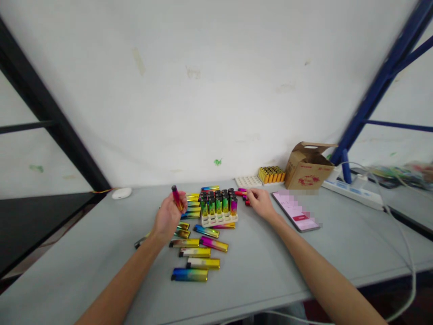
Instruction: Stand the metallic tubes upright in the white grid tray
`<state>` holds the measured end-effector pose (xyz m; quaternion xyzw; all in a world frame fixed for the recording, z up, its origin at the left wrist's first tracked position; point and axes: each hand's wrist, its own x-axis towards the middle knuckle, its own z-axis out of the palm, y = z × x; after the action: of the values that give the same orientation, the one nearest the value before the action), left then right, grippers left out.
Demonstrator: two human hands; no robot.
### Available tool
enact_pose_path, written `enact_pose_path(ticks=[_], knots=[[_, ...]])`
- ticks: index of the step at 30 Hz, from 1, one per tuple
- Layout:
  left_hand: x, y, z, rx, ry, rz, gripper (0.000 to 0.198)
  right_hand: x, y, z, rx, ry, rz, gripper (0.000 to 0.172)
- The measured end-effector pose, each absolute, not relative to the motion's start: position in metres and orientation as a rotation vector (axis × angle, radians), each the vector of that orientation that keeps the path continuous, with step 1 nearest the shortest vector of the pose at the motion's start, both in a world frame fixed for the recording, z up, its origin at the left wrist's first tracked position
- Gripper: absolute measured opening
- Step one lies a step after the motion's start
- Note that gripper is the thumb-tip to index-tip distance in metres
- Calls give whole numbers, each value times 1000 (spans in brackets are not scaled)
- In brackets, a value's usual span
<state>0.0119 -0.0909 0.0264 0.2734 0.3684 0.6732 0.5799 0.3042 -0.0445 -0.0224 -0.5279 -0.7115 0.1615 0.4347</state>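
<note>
My left hand (169, 215) is closed around a magenta lighter (176, 198) with a black top, held upright above the table, left of the rack. A white slotted rack (219, 220) holds rows of standing lighters (218, 205), green and yellow, with a magenta one at the front right corner. To the right of the rack, my right hand (261, 203) has its fingers pinched on a red lighter (248, 203); the fingertips partly cover it. More red and pink lighters (241, 193) lie beside those fingertips. Several shiny lighters (199, 253) in yellow, blue and magenta lie loose in front of and left of the rack.
Against the wall stand a second white rack (248, 181), a block of yellow-orange lighters (271, 174) and an opened cardboard box (307, 169). A phone (294, 212) lies right of my right hand, near a power strip (355, 192) with cables. A white case (122, 193) sits at the left.
</note>
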Motion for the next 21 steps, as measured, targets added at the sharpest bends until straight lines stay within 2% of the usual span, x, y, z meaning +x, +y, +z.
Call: enact_pose_path(ticks=[6, 12, 16, 18, 21], knots=[[11, -88, 28, 760, 856, 1625, 10, 301, -49, -13, -1333, -1734, 279, 41], [18, -96, 28, 1026, 897, 1598, 37, 296, -56, -3, -1238, -1576, 149, 30], [22, -104, 34, 1187, 1001, 1507, 46, 288, -69, 7, -1002, -1598, 58, 20], [23, -108, 35, 1305, 1010, 1445, 44, 283, -78, 12, -885, -1698, 29, 18], [25, -111, 29, 1614, 1013, 1339, 29, 273, -91, 17, -754, -1834, 21, 22]])
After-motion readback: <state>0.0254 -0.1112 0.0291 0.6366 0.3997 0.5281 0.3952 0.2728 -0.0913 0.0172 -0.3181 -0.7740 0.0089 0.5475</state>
